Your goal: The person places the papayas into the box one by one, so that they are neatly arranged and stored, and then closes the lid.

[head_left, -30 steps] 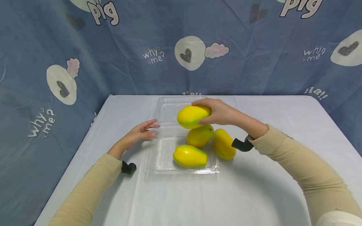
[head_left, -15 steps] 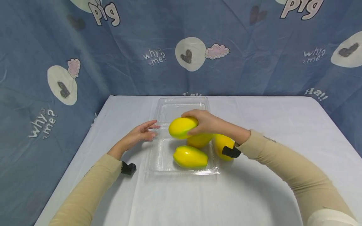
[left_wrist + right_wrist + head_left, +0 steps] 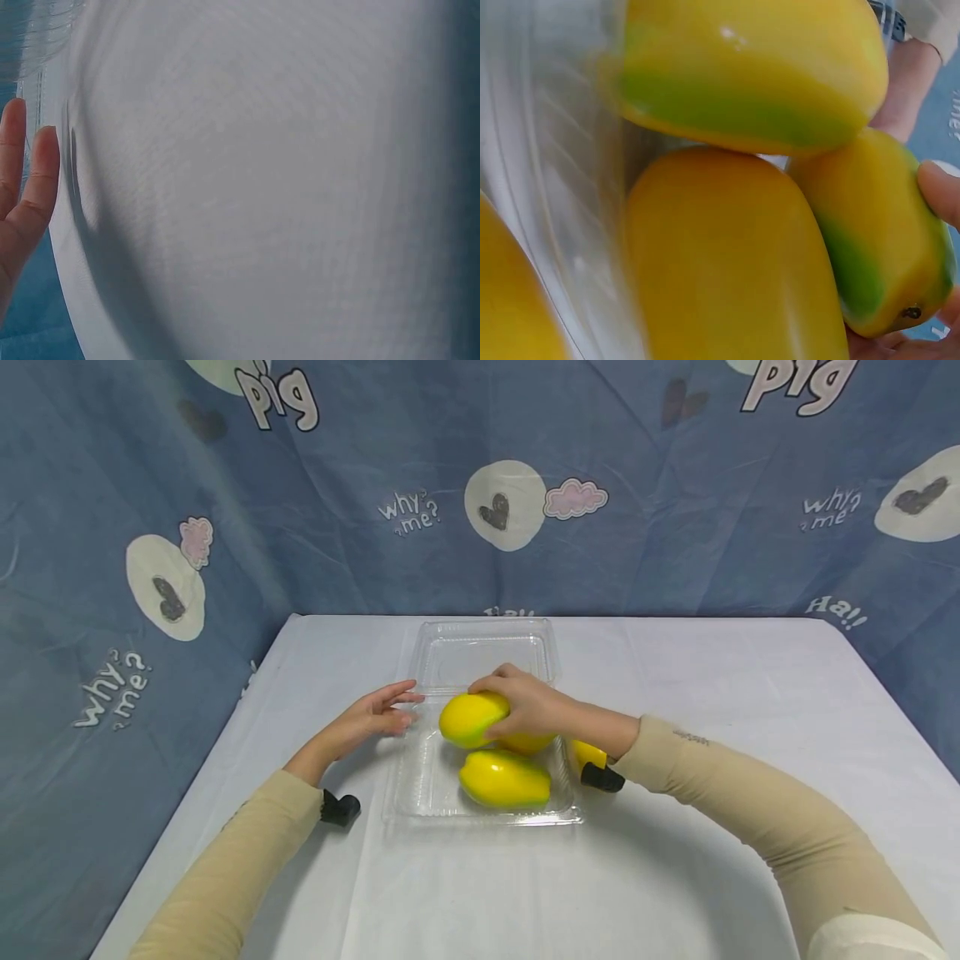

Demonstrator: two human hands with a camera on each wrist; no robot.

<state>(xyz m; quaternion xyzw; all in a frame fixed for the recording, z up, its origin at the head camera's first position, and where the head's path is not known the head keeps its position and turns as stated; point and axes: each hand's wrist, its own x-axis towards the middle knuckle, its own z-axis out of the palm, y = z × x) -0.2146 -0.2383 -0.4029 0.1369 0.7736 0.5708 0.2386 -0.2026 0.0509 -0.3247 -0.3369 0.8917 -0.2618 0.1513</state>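
My right hand (image 3: 531, 706) grips a yellow-green papaya (image 3: 471, 720) over the clear plastic clamshell box (image 3: 420, 806). In the right wrist view, the held papaya (image 3: 877, 240) leans close against two others, with the thumb and fingertips on its far end. A second papaya (image 3: 504, 779) lies along the box's near side. Between it and my right hand, another papaya (image 3: 528, 742) is mostly covered. My left hand (image 3: 366, 720) has its fingers extended at the box's left edge near the hinge; whether they touch it is unclear.
One more papaya (image 3: 588, 753) lies outside the box on the right, partly behind the right wrist. The box's lid (image 3: 480, 652) is folded back flat toward the rear. White cloth (image 3: 712, 668) covers the table, with a blue patterned curtain (image 3: 637, 560) behind.
My right hand has carried the held papaya left and down, from above the lid's edge to the left back part of the box. My left hand has stayed in place.
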